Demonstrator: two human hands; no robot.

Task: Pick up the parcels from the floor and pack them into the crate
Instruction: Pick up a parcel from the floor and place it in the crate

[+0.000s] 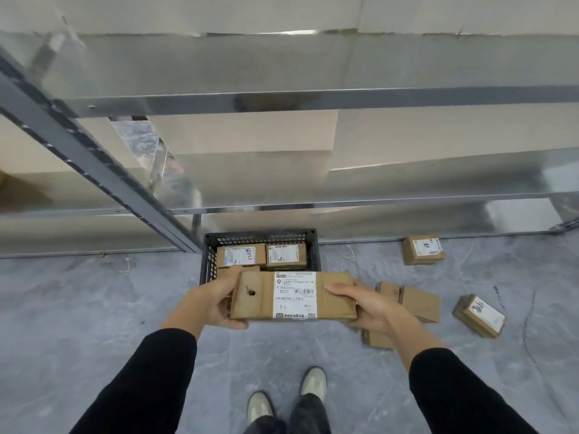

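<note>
I hold a long flat cardboard parcel (257,296) with a white label level in front of me, above the near side of the black mesh crate (209,255). My left hand (208,300) grips its left end and my right hand (368,305) grips its right end. Inside the crate two small labelled parcels (240,255) (285,254) lie side by side at the back; a third parcel is mostly hidden under the held one. On the floor to the right lie more parcels: one near the shelf (423,249), one at far right (479,315), and brown ones (419,300) behind my right hand.
A tall metal shelving rack (282,98) loaded with large cardboard boxes stands right behind the crate, its slanted upright (94,158) at left. Grey marble-look floor (78,308) spreads around. My shoes (313,383) are at the bottom centre.
</note>
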